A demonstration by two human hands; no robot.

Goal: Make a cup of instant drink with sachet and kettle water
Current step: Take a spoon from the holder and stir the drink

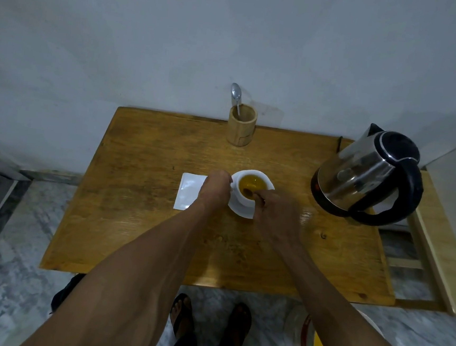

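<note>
A: Containers first?

B: White cup (250, 187) on a white saucer (241, 211), mid-table. Filled with amber-yellow liquid, nearly to the rim. Bowl of a spoon (248, 192) dipped in at the near edge, dark under the surface.

A: Elsewhere on the wooden table (140, 220)?

B: Bamboo holder (241, 125) at the far edge, against the wall, with a single metal teaspoon (236, 95) standing in it, bowl up. Steel electric kettle (367, 175) with black lid and handle at the right, lid closed, contents hidden. White sachet (187, 194) lying flat just left of the saucer, partly under the left wrist; torn or whole, impossible to say.

A: Left hand (215, 189)?

B: Curled in against the cup's left side, knuckles up, fingers bent around toward the cup wall or handle. Touching the cup; exact grasp hidden behind the back of the hand.

A: Right hand (275, 213)?

B: Pinched shut on the spoon's handle, fingertips bunched just over the near right rim. Handle mostly covered by the fingers.

A: Cup relative to the fingers?

B: Between both hands, left one pressed to its side, right one just beside and above its near rim. Kettle well apart to the right, untouched.

A: Below the table?

B: Marbled floor, two feet in dark sandals, part of a white bucket (314, 343) with something yellow inside at the lower right.
</note>
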